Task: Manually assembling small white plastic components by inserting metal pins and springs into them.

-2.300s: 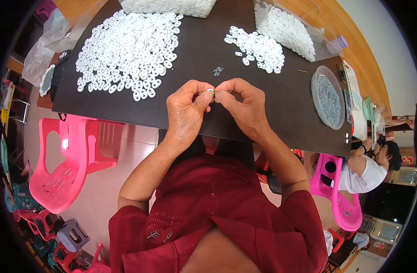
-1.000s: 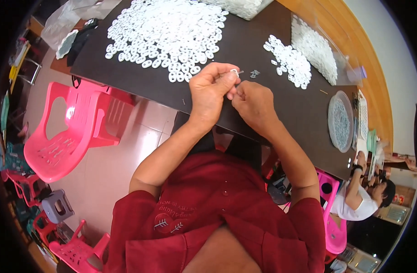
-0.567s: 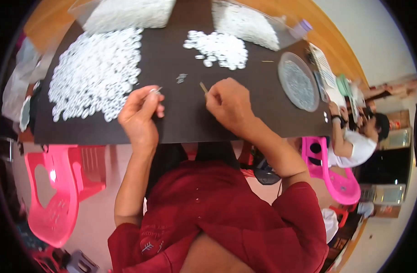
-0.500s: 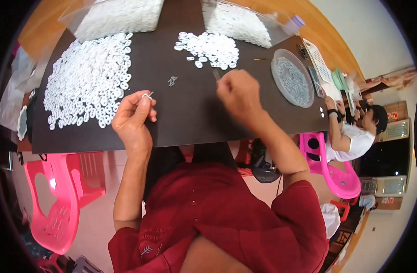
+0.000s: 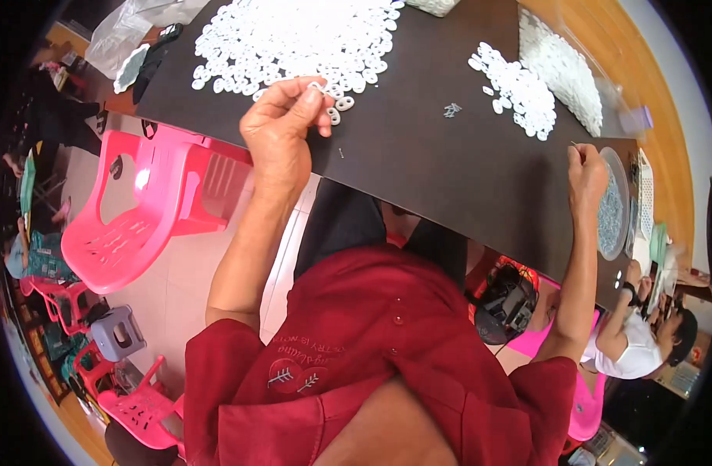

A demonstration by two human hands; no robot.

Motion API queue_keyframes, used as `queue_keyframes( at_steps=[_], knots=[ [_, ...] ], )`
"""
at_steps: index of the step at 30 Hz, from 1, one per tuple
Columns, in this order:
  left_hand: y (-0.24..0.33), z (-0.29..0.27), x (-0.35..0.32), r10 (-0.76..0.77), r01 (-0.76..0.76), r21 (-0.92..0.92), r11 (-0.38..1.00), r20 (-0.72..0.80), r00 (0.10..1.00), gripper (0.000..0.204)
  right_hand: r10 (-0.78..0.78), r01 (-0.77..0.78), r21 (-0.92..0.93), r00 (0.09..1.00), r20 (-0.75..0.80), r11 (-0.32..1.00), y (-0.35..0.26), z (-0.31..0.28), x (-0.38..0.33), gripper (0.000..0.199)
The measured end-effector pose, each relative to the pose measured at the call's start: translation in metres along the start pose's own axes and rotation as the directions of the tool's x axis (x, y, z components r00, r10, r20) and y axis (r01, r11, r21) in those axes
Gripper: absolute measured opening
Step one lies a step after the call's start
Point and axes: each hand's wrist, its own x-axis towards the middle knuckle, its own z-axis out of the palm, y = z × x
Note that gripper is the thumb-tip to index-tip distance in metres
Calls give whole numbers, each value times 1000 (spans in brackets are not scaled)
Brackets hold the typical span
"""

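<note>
My left hand (image 5: 282, 128) is closed in a pinch around a small white oval piece with holes (image 5: 316, 87), just at the near edge of a large heap of the same pieces (image 5: 294, 50). My right hand (image 5: 587, 180) is closed beside a round clear tub (image 5: 625, 186) of small grey metal parts; a thin dark tip shows at its fingertips, too small to name. A tiny screw-like part (image 5: 341, 153) lies on the table below my left hand. Several grey metal pins (image 5: 452, 110) sit in a little cluster between the hands.
A smaller heap of white pieces (image 5: 519, 93) lies by a clear bin (image 5: 562, 70) full of them at the back right. Pink plastic chairs (image 5: 138, 210) stand left of the dark table (image 5: 418, 163). Another person (image 5: 632, 342) works at the right end.
My view has turned, so the table appears shifted right and tilted. My right hand has moved rightward to the tub's side. My left hand still pinches a white piece.
</note>
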Motion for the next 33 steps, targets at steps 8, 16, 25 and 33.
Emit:
queue_keyframes(
  at_steps=[8,16,25,33],
  knots=[
    [-25,33,-11,-54,49,76,996,59,997,12,-188,226,316,971,-146,922,-75,-28,-18,12],
    [-50,74,8,-182,183,-8,983,78,980,9,-293,347,475,938,-186,809,-108,-33,-27,6],
    [-39,81,12,-165,171,-53,984,102,981,12,-265,275,492,960,-93,826,-95,-22,-40,4],
    [-35,85,-18,-346,351,-15,936,130,929,13,-92,90,541,995,-25,836,-67,7,-26,11]
  ],
)
